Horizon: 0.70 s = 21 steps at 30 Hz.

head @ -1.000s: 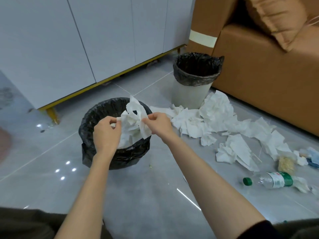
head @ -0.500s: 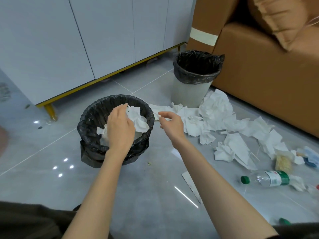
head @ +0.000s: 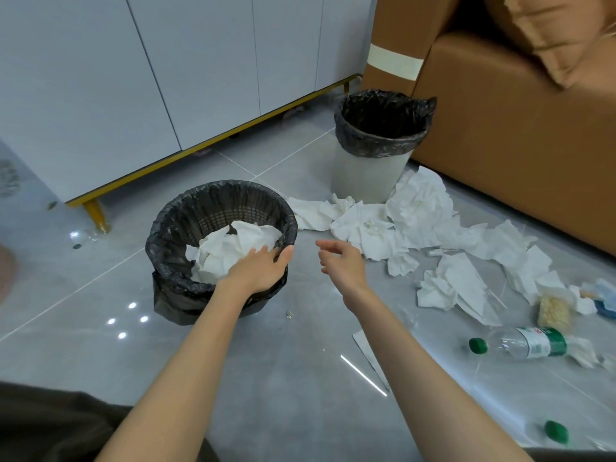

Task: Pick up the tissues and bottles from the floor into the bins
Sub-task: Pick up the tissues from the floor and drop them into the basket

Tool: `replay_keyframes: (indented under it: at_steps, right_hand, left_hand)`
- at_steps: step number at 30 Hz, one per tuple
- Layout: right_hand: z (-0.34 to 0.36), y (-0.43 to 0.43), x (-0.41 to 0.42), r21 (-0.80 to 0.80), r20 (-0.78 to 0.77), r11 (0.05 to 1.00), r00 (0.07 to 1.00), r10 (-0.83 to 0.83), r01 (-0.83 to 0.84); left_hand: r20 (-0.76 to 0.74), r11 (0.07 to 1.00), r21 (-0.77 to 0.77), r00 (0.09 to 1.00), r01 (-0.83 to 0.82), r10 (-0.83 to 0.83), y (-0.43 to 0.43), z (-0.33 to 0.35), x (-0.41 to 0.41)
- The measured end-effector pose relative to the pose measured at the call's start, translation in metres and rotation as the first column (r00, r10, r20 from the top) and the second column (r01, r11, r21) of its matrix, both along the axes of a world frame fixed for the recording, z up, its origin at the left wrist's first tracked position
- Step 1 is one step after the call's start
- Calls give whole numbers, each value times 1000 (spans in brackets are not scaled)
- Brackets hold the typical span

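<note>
- Since a second ago the wad of tissues [head: 233, 251] that both hands held up has gone down into the low bin [head: 186, 208], and the hands have come apart.
- Two bins stand on the floor [head: 283, 378], both with black liners: the low bin close by, and the tall bin [head: 363, 181] further back, beside the sofa [head: 516, 135].
- One bottle [head: 530, 341] lies on its side at the right, clear with a green label and green cap. A second green cap [head: 556, 431] lies apart, nearer the camera.
- The loose tissues [head: 416, 211] form a crumpled spread from the foot of the tall bin towards the bottle, too tangled to count.
- The left hand [head: 258, 270] rests at the low bin's near rim, fingers stretched flat with their tips on the wad, gripping nothing.
- The right hand [head: 343, 261] hovers just right of the low bin, fingers loosely spread and holding nothing. The loose tissues lie near its fingertips, not touching.
</note>
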State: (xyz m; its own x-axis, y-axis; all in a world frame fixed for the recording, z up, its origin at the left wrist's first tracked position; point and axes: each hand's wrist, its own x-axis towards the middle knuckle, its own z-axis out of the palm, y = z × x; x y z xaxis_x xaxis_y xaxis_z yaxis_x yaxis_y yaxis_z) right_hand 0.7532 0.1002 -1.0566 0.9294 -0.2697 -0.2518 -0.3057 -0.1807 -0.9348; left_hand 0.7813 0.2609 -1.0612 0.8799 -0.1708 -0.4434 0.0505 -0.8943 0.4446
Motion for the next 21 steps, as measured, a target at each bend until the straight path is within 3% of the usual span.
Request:
replay_keyframes:
  at_steps: [4, 6, 9, 13, 18, 21]
  right_hand:
    - [-7, 1, 0, 7, -16, 1000, 1000, 8, -8]
    - [-10, 1, -1, 8, -21, 1000, 1000, 12, -11]
    - [-13, -4, -1, 18, -23, 1000, 1000, 7, -6]
    - [-14, -17, -4, 35, -5, 997, 997, -71, 71]
    - [-12, -42, -10, 81, -13, 988, 992, -127, 128]
    - [-18, -62, -18, 67, -41, 985, 987, -155, 158]
  left_hand:
    - [-195, 993, -82, 979, -79, 62, 10, -6, 9]
    - [-188, 992, -98, 980, -85, 66, 12, -12, 12]
    - [30, 999, 15, 999, -35, 34, 5, -10, 10]
    - [336, 979, 196, 942, -61, -8, -18, 5, -4]
    - [577, 995, 89, 816, -33, -25, -46, 10, -14]
    - [649, 999, -41, 761, 34, 1, -65, 13, -21]
